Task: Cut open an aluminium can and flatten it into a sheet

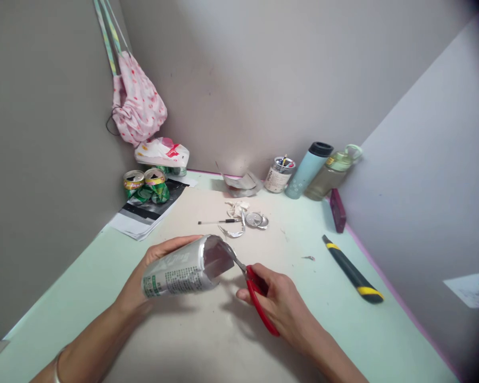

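A silver can [175, 274] with printed text lies tilted in my left hand [139, 271], its cut-open end facing right. My left fingers wrap behind the can and are partly hidden. My right hand [277, 298] grips red-handled scissors [259, 306], whose blades reach the can's ragged rim. Beyond the can, cut can ends [257, 220], curled metal scraps [233, 232] and a black pen [219, 221] rest on the beige board [183, 324].
A black and yellow cutter [353, 271] lies at the right. Crushed green cans [155, 186] stand on papers [133, 226] at the back left. A pen-filled can [279, 175], a blue tumbler [309, 170] and a green bottle [332, 173] stand at the back.
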`<state>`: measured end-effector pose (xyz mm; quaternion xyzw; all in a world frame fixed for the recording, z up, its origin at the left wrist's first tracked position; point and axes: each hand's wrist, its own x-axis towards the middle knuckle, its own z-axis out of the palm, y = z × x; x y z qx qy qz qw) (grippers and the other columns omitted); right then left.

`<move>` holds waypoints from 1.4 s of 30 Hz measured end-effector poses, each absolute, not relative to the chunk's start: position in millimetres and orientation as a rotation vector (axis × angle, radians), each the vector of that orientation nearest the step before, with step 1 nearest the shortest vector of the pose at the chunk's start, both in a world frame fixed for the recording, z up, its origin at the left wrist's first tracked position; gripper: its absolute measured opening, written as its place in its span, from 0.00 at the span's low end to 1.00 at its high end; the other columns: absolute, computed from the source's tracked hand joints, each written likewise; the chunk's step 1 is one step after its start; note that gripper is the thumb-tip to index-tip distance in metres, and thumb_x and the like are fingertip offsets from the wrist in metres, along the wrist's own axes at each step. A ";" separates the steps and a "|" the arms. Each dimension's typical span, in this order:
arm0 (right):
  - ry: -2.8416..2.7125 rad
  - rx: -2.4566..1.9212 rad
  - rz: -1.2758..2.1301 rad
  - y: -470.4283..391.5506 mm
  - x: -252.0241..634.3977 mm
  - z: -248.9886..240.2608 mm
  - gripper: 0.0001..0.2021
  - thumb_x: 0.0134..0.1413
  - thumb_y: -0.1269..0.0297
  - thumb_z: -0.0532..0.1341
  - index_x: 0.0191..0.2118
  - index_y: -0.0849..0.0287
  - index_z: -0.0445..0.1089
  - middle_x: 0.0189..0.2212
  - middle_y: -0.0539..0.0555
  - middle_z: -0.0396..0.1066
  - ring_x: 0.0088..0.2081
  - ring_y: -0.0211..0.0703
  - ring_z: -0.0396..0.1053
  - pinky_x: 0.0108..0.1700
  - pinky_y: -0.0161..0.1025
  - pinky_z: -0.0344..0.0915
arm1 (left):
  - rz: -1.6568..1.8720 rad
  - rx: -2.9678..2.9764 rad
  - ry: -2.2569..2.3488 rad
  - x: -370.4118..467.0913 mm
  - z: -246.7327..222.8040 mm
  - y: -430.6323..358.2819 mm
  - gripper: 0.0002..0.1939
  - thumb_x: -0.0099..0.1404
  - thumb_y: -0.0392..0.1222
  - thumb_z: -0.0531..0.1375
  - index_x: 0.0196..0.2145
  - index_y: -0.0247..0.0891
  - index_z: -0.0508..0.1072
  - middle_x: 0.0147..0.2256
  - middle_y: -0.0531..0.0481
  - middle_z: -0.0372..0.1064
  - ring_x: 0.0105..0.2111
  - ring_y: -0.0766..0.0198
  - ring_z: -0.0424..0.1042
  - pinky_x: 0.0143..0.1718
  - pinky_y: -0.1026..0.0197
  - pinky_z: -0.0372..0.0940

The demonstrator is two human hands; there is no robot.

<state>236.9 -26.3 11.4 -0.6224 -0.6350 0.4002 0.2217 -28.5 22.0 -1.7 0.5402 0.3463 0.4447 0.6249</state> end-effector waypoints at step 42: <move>-1.950 -1.746 0.864 -27.0 242.4 14.8 0.25 0.56 0.51 0.63 0.24 0.54 0.46 0.17 0.42 0.46 0.24 0.37 0.40 0.23 0.33 0.45 | 0.926 0.954 0.843 -15.1 5.1 22.3 0.24 0.55 0.47 0.71 0.50 0.41 0.80 0.46 0.44 0.79 0.42 0.55 0.79 0.44 0.62 0.72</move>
